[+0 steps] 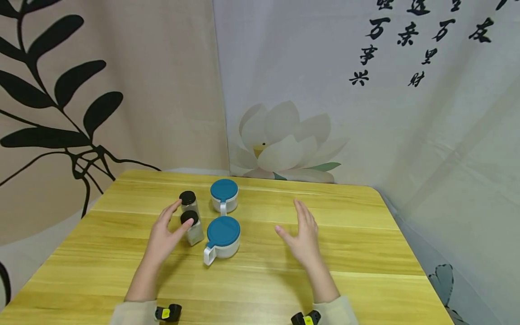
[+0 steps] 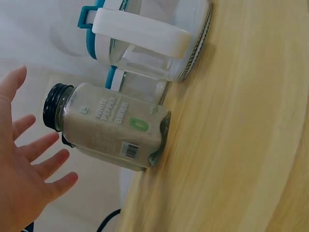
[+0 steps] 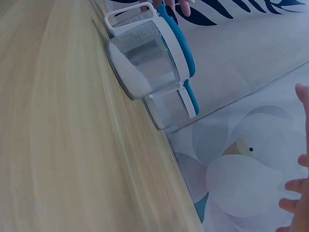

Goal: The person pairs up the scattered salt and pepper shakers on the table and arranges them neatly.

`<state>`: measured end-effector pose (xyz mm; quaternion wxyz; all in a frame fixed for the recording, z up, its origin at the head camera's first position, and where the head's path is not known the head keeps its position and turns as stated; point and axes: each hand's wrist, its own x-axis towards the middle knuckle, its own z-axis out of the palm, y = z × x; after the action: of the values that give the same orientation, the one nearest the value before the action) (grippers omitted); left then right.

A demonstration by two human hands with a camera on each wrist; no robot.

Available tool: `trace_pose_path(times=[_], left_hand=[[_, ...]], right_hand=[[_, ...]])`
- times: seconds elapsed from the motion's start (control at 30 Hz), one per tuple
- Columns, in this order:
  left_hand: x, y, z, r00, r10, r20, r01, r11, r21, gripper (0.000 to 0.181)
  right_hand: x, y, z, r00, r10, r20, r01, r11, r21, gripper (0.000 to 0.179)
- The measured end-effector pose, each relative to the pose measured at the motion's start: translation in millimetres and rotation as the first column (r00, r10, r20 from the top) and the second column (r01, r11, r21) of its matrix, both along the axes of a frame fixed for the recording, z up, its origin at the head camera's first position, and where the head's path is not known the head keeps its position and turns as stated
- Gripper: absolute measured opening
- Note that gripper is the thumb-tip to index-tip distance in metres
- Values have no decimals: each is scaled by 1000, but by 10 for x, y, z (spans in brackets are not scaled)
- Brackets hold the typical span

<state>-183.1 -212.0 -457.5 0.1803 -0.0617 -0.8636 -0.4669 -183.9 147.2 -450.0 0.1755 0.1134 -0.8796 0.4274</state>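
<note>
My left hand [image 1: 161,235] hovers with spread fingers beside two small black-capped spice jars. The front jar [image 2: 113,121] carries white pepper lettering and holds pale powder; the rear jar [image 1: 190,204] is partly hidden behind it. In the left wrist view a gap separates the fingers from the cap. Just right of these stand two glass seasoning pots with blue lids and white handles, a front pot [image 1: 223,237] and a back pot [image 1: 224,195]. White grains lie at the bottom of the front one. Off to the right, my right hand [image 1: 304,239] is held in the air, fingers extended, holding nothing.
All the containers stand on a yellow wooden table [image 1: 260,289]. Behind it hang cloth backdrops, one with dark leaves [image 1: 44,137], another with a lotus [image 1: 284,144] and black characters. A strapped device [image 1: 168,313] sits at each wrist.
</note>
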Motion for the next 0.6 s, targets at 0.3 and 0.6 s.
trace_pose_path(times=[0.3,0.6], left_hand=[[-16,31,-64,999,-15,-40,16,999,43,65],[-19,53,-130,999,-2,-35,4,998,66,65]], right_hand=[[35,-115,-55,999,9,42,-7,999,-47,89],[33,-218,-113,998,21,55,-16,996,-92,90]])
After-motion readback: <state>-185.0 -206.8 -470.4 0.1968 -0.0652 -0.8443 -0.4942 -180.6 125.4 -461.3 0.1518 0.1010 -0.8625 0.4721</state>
